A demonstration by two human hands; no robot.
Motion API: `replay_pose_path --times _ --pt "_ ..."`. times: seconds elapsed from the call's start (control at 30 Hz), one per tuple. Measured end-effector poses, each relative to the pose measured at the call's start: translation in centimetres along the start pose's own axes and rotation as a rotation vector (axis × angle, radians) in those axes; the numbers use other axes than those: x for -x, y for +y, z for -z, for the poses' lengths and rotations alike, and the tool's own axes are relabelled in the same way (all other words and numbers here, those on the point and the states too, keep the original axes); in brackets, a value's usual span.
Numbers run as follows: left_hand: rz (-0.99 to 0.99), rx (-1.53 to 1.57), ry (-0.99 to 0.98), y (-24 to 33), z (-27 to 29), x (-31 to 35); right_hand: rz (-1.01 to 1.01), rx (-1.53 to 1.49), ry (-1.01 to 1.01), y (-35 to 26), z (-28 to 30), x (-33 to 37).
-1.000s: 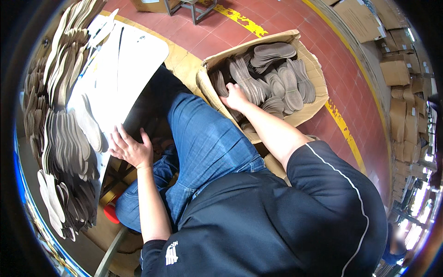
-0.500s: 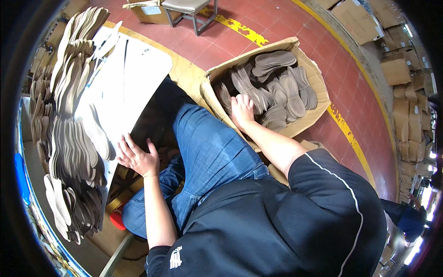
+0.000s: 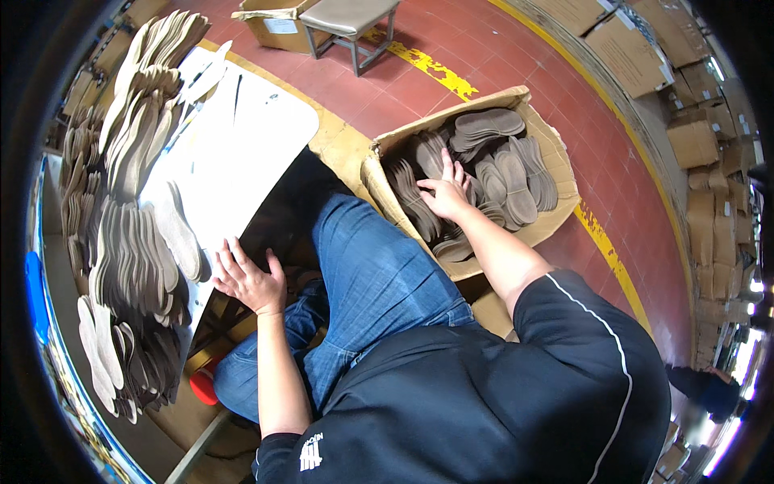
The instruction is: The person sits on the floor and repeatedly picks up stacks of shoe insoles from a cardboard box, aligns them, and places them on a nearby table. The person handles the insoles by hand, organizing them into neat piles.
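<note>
My right hand (image 3: 449,190) reaches into an open cardboard box (image 3: 555,211) on my right, its fingers spread over bundles of grey-brown shoe insoles (image 3: 510,179). Its fingertips rest on one stack in the middle of the box; nothing is lifted. On my left, my left hand (image 3: 248,278) lies at the near edge of a white table (image 3: 234,153), fingers apart, holding nothing. Beside it on the table is a light insole (image 3: 176,234). Further left, many more insoles (image 3: 133,258) stand and lean in dense rows.
A grey stool (image 3: 348,18) and another cardboard box (image 3: 274,31) stand on the red tiled floor (image 3: 435,48) beyond. Stacked cartons (image 3: 629,52) line the right side. Another person in dark clothing (image 3: 705,391) is at the far right edge.
My right hand has shifted right and slightly lower across the box, from the left-hand stacks to the middle one. My left hand stays at the table edge. The whole view has tilted a little.
</note>
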State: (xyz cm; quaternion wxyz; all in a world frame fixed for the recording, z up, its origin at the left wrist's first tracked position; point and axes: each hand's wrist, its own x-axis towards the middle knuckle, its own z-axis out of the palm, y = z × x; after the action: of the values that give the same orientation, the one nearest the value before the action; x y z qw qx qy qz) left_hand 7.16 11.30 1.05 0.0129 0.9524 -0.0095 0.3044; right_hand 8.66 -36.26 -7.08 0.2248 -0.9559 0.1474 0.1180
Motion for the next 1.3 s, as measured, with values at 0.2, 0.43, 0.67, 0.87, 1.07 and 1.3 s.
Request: replay_pose_path --times 0.2,0.43,0.67,0.87,1.07,1.3 --pt "0.010 -0.006 -0.034 -0.2 0.1 0.2 0.111 0.125 0.344 0.0 -2.4 0.1" --pt "0.037 0.061 -0.069 -0.6 -0.2 0.8 -0.127 0.229 0.068 -2.5 0.2 -3.9" --pt "0.043 0.058 0.000 -0.1 -0.5 0.8 0.050 0.007 0.041 -1.7 -1.0 -2.7" --pt "0.042 0.075 -0.092 -0.2 0.6 0.8 -0.276 0.306 -0.129 -3.8 -0.2 -4.3" --pt "0.041 0.128 -0.160 -0.1 3.0 0.1 -0.368 0.181 -0.058 -7.2 4.4 -3.8" --pt "0.066 0.396 -0.120 -0.4 6.0 -0.8 0.480 -0.502 0.379 -16.7 6.4 4.2"
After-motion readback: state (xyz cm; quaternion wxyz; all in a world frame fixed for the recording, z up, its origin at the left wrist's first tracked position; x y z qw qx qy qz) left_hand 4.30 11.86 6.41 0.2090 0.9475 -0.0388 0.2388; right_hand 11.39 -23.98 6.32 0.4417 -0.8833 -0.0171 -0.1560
